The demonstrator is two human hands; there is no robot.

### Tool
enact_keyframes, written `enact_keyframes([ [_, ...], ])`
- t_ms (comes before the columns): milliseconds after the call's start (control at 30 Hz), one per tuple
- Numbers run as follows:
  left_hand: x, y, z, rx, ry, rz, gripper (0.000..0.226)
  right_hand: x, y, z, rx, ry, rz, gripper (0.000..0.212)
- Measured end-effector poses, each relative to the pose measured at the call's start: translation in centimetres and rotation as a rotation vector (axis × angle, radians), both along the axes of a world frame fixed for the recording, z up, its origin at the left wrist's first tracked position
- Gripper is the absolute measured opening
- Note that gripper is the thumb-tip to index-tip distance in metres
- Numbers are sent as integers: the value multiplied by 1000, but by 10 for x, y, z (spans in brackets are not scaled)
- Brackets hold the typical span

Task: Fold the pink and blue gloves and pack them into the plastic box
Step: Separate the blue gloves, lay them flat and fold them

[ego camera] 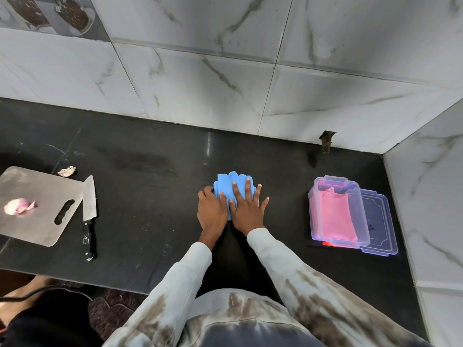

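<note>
The blue glove [225, 184] lies folded on the black counter [150, 196] in the middle. My right hand [248, 209] presses flat on it with fingers spread and straight. My left hand [211, 210] rests on the glove's left edge, its fingers bent over that edge. To the right stands the clear plastic box [317, 196], open, with the pink glove [335, 216] lying folded inside. The box's clear lid [380, 221] lies beside it on the right, partly under it.
A steel cutting board [32, 221] with an onion piece [17, 206] sits at the left, a cleaver [89, 204] beside it. A scrap of onion skin [66, 170] lies behind. Tiled walls close the back and right side.
</note>
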State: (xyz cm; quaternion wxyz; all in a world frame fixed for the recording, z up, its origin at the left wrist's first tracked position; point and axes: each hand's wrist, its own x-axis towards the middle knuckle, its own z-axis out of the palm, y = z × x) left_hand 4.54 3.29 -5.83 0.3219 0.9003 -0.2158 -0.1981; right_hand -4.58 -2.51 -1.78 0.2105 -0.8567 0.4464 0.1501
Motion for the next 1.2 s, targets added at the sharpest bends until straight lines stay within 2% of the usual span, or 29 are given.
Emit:
enact_keyframes([
  [200,6,-13,5,109,68,50,48,-10,0,5,66,-112,-29,64],
  [400,8,-11,3,102,122,50,51,-16,4,7,-5,-306,-442,73],
  [467,9,-8,3,73,146,48,49,-15,0,9,33,-340,-552,75],
  [600,5,-1,5,-57,155,51,38,-17,-15,10,192,-403,-657,59],
  [733,0,1,10,-191,194,19,32,-20,-18,9,241,-425,-666,46],
  [900,-9,-5,20,-290,417,50,37,-21,-8,19,196,-607,-643,33],
  [1033,-24,-15,28,-374,484,70,39,-40,-21,36,77,-630,-569,34],
  [1200,-60,-49,48,-542,550,7,38,-84,-53,50,-85,-691,-644,40],
])
